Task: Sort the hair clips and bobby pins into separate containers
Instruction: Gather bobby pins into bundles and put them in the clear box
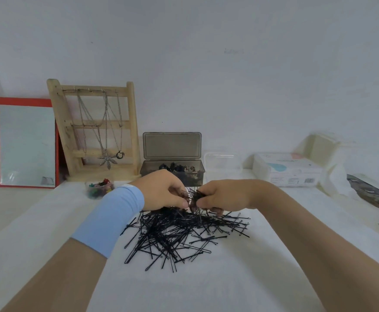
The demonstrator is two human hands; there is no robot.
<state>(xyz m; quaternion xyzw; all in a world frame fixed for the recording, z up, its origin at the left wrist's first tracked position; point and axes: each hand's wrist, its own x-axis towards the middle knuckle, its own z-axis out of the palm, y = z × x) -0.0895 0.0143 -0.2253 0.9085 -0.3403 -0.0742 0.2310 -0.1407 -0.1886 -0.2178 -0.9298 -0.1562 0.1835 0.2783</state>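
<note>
Loose bobby pins [179, 235] heaped just in front of the grey box [197, 175].
Left hand [161, 190] and right hand [224, 195] each pinch a tangled bunch [196, 195] above the heap; interlocked pins may snag and scatter on lifting.

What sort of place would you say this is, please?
Probably a home dressing table: a red-framed mirror, a wooden stand hung with necklaces, and a heap of bobby pins.

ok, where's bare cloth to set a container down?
Free: cloth near-side of the bobby pins, between the forearms; also before the mirror. Crowded: back row, clip tub to clear box; left hand and right hand at the pile's far edge.
</note>
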